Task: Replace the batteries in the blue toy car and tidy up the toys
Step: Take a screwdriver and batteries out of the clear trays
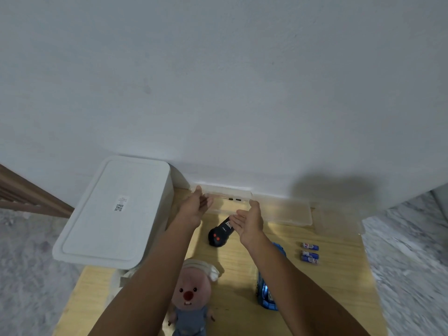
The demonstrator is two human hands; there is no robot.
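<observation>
A plush toy [191,297] is seen nearest, lying on the table [339,287] between the forearms. The blue toy car [266,291] lies under the right forearm, well behind the fingers, with two batteries [309,252] to their right. The left hand [194,209] and right hand [249,224] are stretched out with released, straight fingers at either end of a clear box [226,194]; nothing is grasped. A black toy [219,232] lies just below them. The box is best clasped evenly at both ends and kept level.
</observation>
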